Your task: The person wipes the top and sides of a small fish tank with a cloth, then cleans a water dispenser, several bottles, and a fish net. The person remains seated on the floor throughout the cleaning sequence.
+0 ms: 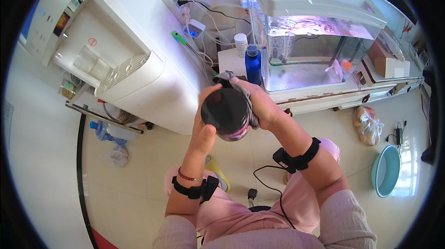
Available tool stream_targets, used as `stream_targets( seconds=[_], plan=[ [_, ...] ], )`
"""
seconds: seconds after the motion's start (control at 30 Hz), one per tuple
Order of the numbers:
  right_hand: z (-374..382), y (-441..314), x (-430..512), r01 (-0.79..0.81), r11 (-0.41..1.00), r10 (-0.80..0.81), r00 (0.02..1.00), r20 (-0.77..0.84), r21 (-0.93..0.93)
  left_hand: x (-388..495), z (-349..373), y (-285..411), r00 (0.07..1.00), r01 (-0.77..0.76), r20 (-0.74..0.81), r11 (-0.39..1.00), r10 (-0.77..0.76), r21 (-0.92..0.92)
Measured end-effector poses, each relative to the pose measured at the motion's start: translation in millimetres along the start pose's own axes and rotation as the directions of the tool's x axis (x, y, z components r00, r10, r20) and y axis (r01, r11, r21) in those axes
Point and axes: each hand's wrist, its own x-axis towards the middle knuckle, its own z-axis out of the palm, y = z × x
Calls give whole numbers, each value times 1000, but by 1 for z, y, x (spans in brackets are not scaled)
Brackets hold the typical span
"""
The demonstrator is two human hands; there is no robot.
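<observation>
My left hand [204, 129] grips a jar with a broad black lid [225, 110] and a colourful label, its thumb lying against the lid's near edge. On the jar's right side, my right hand [259, 101] presses a grey cloth [253, 110] against it. Part of the cloth shows above the far side of the lid. Just beyond my right hand, a blue bottle [253, 66] stands beside a white plastic bottle [240, 44]. My fingers under the cloth and behind the jar are hidden.
A glass aquarium [313, 57] stands on a white cabinet ahead right. A white water dispenser [146, 85] is at left, with a power strip [174, 3] and cables behind. On the floor are a plastic bag [367, 125], a teal basin [385, 171] and a blue water bottle [106, 132].
</observation>
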Motion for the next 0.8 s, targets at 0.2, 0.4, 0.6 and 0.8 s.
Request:
stream_targets(
  seconds=[0.2, 0.4, 0.6, 0.8],
  plan=[
    [12, 20, 9, 234, 972, -221, 934, -281, 14, 3, 7, -5, 939, 27, -343, 999, -12, 39],
    [16, 24, 0, 359, 744, -471, 880, -60, -564, 2, 8, -3, 965, 37, -256, 997, -53, -66],
    [6, 0, 2, -73, 990, 66, 996, 57, 118, -13, 1, -3, 984, 165, -22, 947, -178, -278],
    [29, 37, 8, 319, 909, -313, 947, -64, 268, 3, 18, -5, 951, 5, -212, 695, -225, -719]
  ],
)
